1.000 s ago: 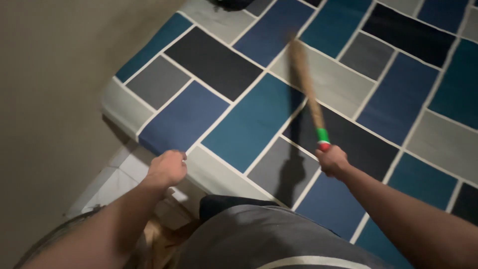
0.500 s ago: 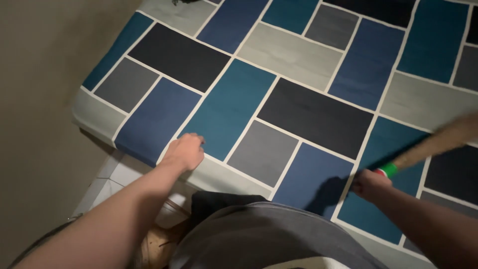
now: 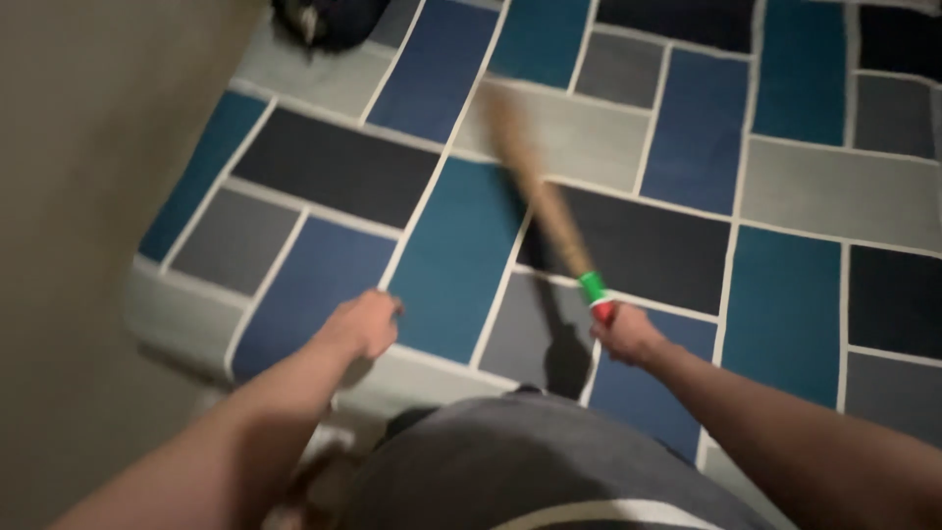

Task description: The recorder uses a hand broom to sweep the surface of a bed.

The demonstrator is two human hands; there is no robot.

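Wall [image 3: 69, 196], plain, at 9 o'clock; bed sheet [image 3: 461, 245] in blue, teal and grey blocks, soft, with a dark object [image 3: 329, 20] at 11 o'clock. Left hand [image 3: 363, 324], loosely curled, rests on the sheet's near edge, gripping nothing visible. Right hand [image 3: 625, 334], fist closed round the red-and-green handle end of a broom [image 3: 540, 196], bristles slanting toward 11 o'clock above the sheet; likely light and springy, best held at that bound end.

1 broom [image 3: 545, 201], maybe 1 bag [image 3: 329, 20]

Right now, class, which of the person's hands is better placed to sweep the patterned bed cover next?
The right hand: it already grips the hand broom over the bed cover. The left hand rests at the cover's edge.
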